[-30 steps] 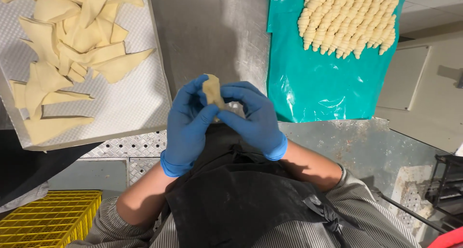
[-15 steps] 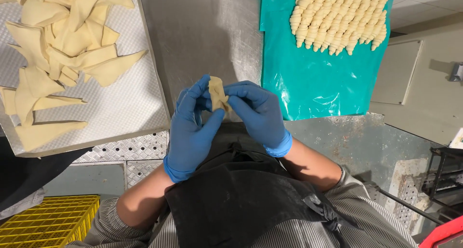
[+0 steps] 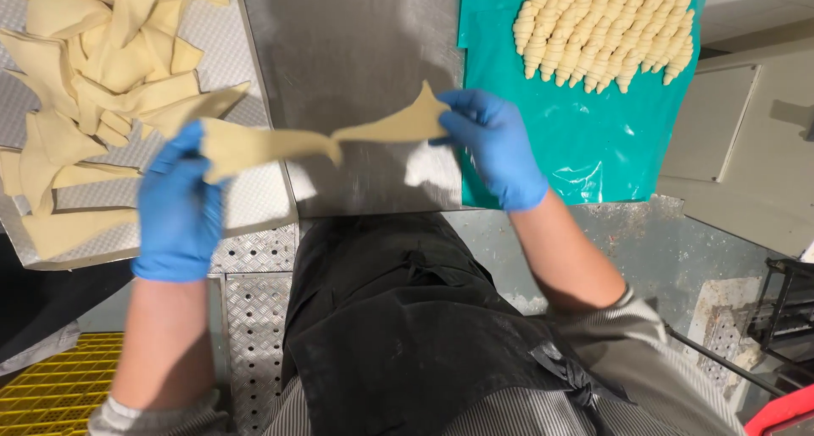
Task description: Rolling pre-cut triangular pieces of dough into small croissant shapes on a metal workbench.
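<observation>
Grip first: both gloved hands pinch one strip of raw dough [image 3: 292, 141] and hold it stretched in the air above the steel tabletop [image 3: 356, 55]. The left hand [image 3: 178, 203] closes finger and thumb on the wide end; the right hand [image 3: 492, 144] closes on the narrow tip, which pokes up past the fingers. The strip sags a little in the middle and touches nothing beneath it.

As for progress, the shaping looks well under way but far from finished, judging by the two stocks. On the teal plastic sheet [image 3: 585, 139] to the person's right lies a cluster of rolled pieces [image 3: 606, 29], packed side by side in slanted rows; about fifteen show, though the top edge of the view cuts the cluster off, so the true count cannot be told. On the perforated tray [image 3: 254, 203] to the left sits a loose pile of flat dough triangles [image 3: 93, 72], overlapping, roughly a dozen or more, and these remain unrolled. One piece is in hand, pulled long and not yet rolled.

Counted plainly: two blue gloves, one strip held, one tray, one sheet.
</observation>
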